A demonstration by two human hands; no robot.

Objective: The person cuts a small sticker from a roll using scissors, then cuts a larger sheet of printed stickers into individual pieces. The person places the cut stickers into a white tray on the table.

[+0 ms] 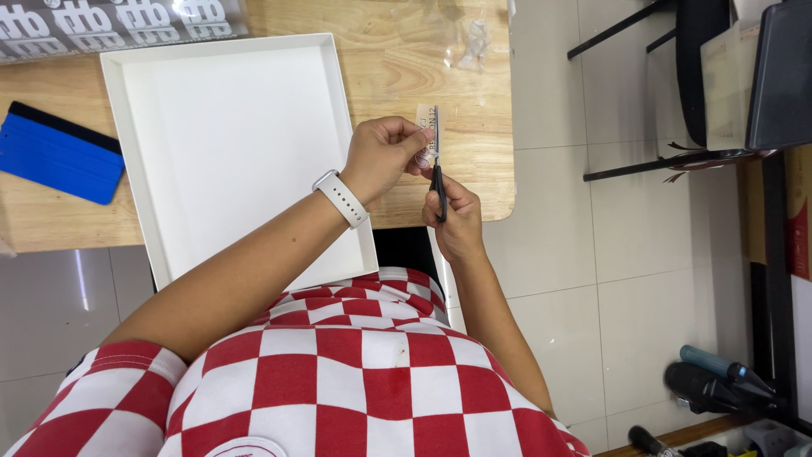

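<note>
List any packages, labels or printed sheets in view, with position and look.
Small label: pale rectangular slip with dark print, in the left hand, at the scissors in the right hand.
Printed sheet: grey with white characters, table's far left edge.
Clear wrapper: crumpled, far right tabletop.

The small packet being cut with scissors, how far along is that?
Done: nothing looks cut free yet. In hand: the left hand pinches a small printed packet while the right hand holds black scissors, blades at its edge. Left: the cut itself; the white tray holds nothing.
</note>
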